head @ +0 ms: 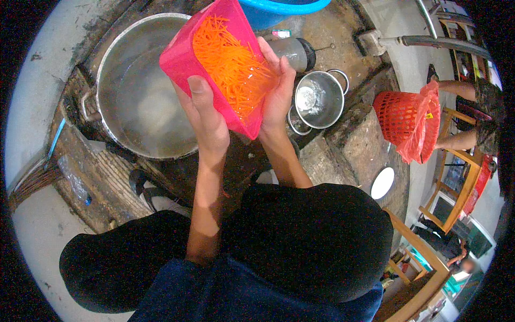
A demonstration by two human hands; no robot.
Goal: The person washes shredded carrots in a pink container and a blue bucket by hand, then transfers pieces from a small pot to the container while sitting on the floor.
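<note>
Both my hands grip a pink plastic container (181, 56) from its two sides. Shredded carrot (229, 68) fills much of it, and the open top faces me at a tilt. My left hand (205, 114) presses its thumb along the near left wall. On the right side, my right hand (278, 96) cups the wall, with fingers up along the rim. Beneath and left of the container stands a large metal pot (132, 108) with cloudy liquid in it. The container hides part of the pot's right side.
A small two-handled steel pot (322, 100) and a grey cylindrical vessel (287, 54) stand at right. Behind is a blue plastic tub (277, 12). A red basket (398, 116) with a plastic bag, a white oval object (382, 183) and other people are farther right. A broom (36, 179) lies left.
</note>
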